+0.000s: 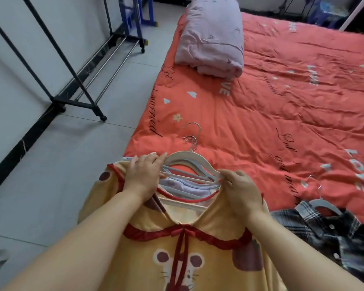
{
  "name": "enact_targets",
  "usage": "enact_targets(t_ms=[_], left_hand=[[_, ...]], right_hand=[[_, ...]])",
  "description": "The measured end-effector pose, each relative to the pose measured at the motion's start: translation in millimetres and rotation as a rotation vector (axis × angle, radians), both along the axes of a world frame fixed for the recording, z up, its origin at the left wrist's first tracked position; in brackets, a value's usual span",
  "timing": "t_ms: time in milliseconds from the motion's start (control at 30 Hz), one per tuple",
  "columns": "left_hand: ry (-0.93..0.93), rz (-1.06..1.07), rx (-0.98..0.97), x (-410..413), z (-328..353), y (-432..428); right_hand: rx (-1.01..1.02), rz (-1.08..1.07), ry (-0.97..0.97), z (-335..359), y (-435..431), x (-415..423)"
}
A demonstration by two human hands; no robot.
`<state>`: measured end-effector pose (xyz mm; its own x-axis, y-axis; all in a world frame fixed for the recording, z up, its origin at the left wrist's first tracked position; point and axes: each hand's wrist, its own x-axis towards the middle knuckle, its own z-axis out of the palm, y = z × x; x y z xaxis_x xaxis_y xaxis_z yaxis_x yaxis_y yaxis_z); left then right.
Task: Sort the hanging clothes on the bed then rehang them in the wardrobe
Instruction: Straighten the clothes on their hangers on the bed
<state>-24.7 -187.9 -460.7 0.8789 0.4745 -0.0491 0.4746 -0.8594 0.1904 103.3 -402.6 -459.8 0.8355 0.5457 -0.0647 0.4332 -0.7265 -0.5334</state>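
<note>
Your left hand point(142, 175) gripped the left shoulder of a stack of hangers point(189, 159) with its fingers curled over it and the fingertips hidden underneath. Your right hand point(242, 190) pinched the stack's right end; the thumb was hard to make out. White and pale blue hangers overlapped, so the count was unclear. Their metal hooks point(194, 135) lay on the bed point(271, 106).

The yellow garment point(177, 238), with red trim and a mouse print, had its neckline around the lower hangers at the bed's near left corner. Its bottom was cut off by the frame and its sides were covered by your forearms. A plaid shirt point(334, 229) on a grey hanger point(324, 204) lay on the bed to the right, cut off at the frame edge. A folded lilac blanket point(210, 36) sat at the far end. The black clothes rack point(76, 76) stood on the floor point(51, 164) to the left, its top out of frame.
</note>
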Motion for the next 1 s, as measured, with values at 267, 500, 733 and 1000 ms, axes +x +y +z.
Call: enact_targets(t_ms=[267, 500, 733, 1000], left_hand=[[0.248, -0.002, -0.101, 11.0, -100.9, 4.9], [0.349, -0.03, -0.09, 14.7, -99.9, 5.5], [0.399, -0.034, -0.05, 26.9, -39.1, -8.4], [0.12, -0.255, -0.15, 1.1, 70.8, -105.2]], right_hand=[[-0.251, 0.014, -0.13, -116.6, 5.8, -8.9], [-0.388, 0.058, 0.022, -113.6, 8.5, -1.3], [-0.41, 0.1, 0.154, -52.4, -6.0, -5.1], [-0.376, -0.027, 0.141, 52.0, -112.4, -64.9]])
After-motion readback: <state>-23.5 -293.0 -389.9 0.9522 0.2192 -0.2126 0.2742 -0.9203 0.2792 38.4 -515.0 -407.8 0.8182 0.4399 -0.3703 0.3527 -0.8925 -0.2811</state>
